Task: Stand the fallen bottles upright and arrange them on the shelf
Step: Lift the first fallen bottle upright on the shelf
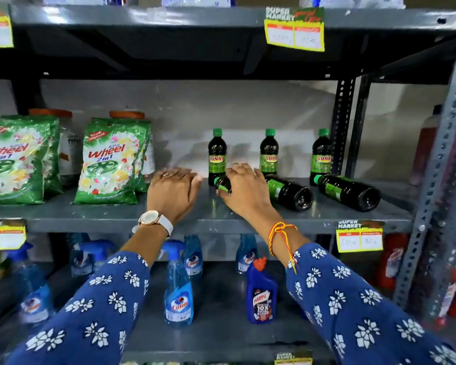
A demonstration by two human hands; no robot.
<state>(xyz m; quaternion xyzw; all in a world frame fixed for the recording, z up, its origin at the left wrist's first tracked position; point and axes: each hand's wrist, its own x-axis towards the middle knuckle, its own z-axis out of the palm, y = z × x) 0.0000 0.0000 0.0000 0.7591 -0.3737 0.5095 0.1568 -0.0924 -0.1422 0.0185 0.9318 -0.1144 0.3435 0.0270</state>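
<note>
Three dark bottles with green caps stand upright at the back of the middle shelf (90, 214): left (217, 156), middle (269, 154) and right (321, 154). In front of them lie fallen bottles of the same kind. My right hand (245, 189) is wrapped over one fallen bottle (223, 183); only its cap and neck show, pointing left. A second fallen bottle (291, 193) lies just right of that hand and a third (349, 192) farther right, both with bases toward me. My left hand (173, 189) rests palm down on the shelf, fingers apart, holding nothing.
Green detergent packs (111, 164) and jars with orange lids fill the shelf's left part. Bare shelf lies between the packs and the bottles. A perforated metal upright (432, 196) bounds the right. Below are blue spray bottles (178, 293) and a toilet cleaner (261, 296). Yellow price tags (359, 239) hang on the shelf edges.
</note>
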